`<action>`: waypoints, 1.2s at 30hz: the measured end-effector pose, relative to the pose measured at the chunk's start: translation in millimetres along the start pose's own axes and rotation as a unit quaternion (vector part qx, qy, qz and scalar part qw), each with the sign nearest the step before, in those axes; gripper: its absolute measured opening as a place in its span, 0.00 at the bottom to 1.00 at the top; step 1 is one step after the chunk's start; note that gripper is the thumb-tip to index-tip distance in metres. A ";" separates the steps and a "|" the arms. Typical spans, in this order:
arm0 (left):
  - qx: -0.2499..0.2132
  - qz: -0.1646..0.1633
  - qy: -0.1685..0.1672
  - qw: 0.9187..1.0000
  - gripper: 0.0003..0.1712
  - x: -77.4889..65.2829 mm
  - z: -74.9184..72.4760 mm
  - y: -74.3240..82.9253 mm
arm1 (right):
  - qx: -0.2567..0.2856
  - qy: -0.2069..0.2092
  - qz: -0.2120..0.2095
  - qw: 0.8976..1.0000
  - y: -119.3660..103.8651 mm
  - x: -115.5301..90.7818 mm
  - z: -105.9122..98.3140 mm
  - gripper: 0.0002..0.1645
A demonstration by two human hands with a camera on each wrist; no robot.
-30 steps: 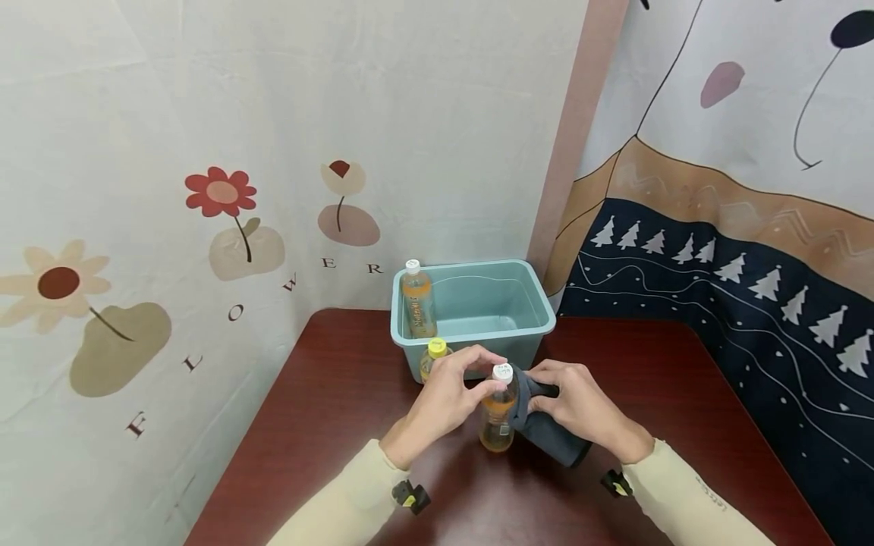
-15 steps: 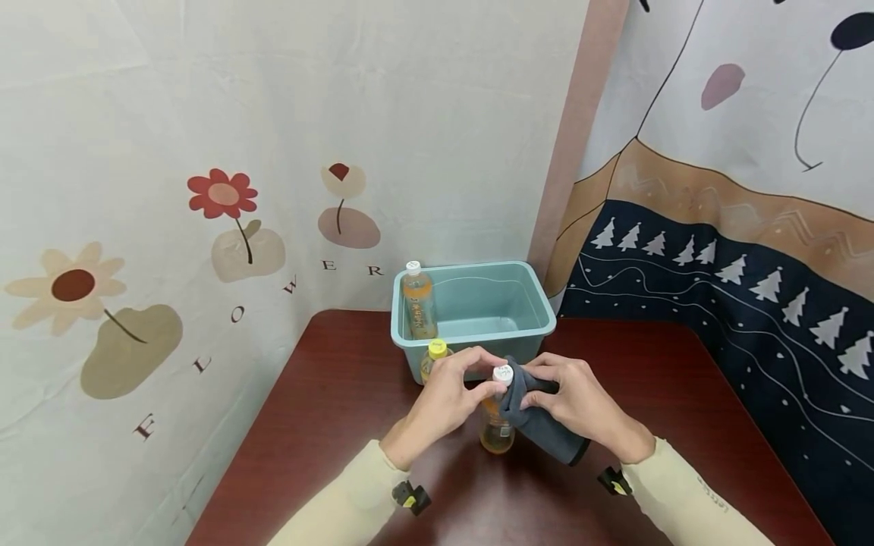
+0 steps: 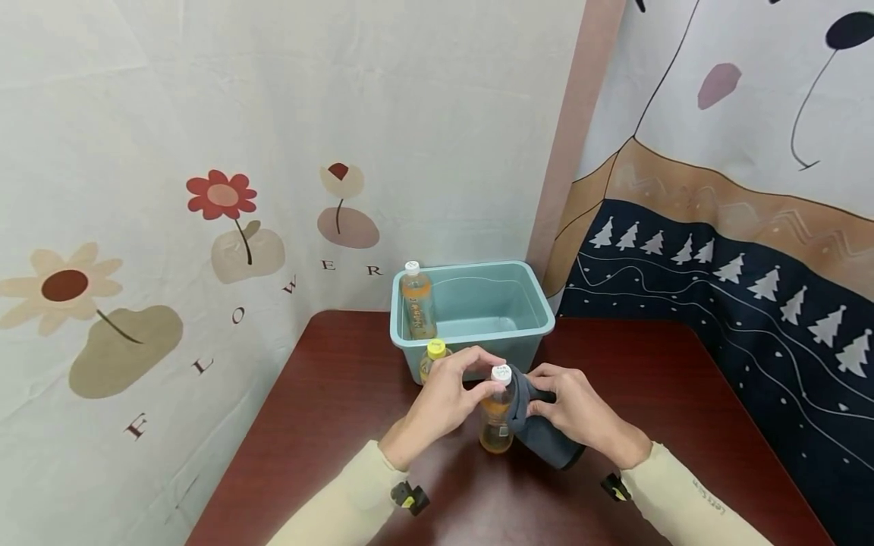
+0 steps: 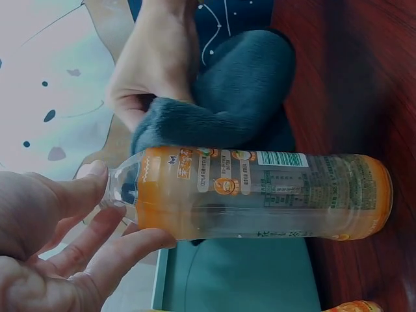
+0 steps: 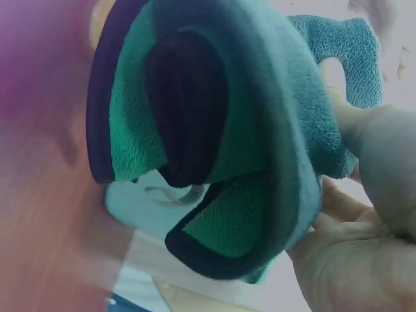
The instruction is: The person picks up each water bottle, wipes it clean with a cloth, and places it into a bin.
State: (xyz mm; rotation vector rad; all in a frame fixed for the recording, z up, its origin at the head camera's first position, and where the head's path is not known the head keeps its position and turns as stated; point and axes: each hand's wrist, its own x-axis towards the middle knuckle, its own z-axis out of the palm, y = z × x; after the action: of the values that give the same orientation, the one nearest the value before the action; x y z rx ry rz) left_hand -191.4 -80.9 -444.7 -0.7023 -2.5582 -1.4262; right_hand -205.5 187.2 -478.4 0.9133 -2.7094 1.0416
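A clear plastic bottle [image 3: 495,431] with a white cap and an orange-edged label stands upright on the table. My left hand [image 3: 447,393] pinches it near the cap between thumb and fingers, as the left wrist view also shows on the bottle [image 4: 260,195]. My right hand [image 3: 580,406] grips a dark grey-blue cloth [image 3: 542,436], pressed against the bottle's upper right side. Folded, the cloth [image 5: 292,130] hangs below the right fingers and fills much of the right wrist view. The bottle itself is hidden there.
Behind the hands stands a light blue plastic bin [image 3: 471,334] with a similar white-capped bottle [image 3: 419,303] upright in its left end. A yellow-capped bottle [image 3: 435,353] stands before the bin, partly hidden by my left hand. Everything rests on a dark red wooden table [image 3: 328,394].
The cloth in my right hand came forward across the bottle's neck half a second ago, then drew back to its right side. My left hand and the bottle stay in place.
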 end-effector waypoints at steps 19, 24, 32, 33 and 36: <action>-0.001 -0.004 -0.007 1.000 0.19 -0.9 -0.7 0.4 | -0.029 -0.120 -0.009 0.992 37.6 -8.1 50.2 0.09; 0.001 -0.005 -0.008 1.000 0.19 -0.4 -1.2 0.2 | -0.029 -0.114 -0.011 0.993 39.7 -7.4 53.8 0.09; 0.008 0.000 -0.006 1.000 0.19 -0.2 -1.4 -0.7 | -0.013 -0.105 -0.002 0.994 41.1 -6.2 51.5 0.12; 0.008 0.002 -0.005 1.000 0.19 -0.2 -1.5 -0.8 | -0.012 -0.102 -0.001 0.995 40.2 -6.2 50.1 0.13; 0.008 0.005 -0.004 1.000 0.19 -0.4 -1.7 -0.9 | -0.011 -0.091 -0.002 0.996 37.2 -5.0 45.3 0.16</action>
State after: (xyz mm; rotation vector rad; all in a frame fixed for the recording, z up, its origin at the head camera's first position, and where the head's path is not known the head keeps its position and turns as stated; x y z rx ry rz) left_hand -191.7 -82.9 -444.7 -0.7179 -2.5654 -1.4024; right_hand -217.2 182.7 -535.9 1.0588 -2.8553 0.9713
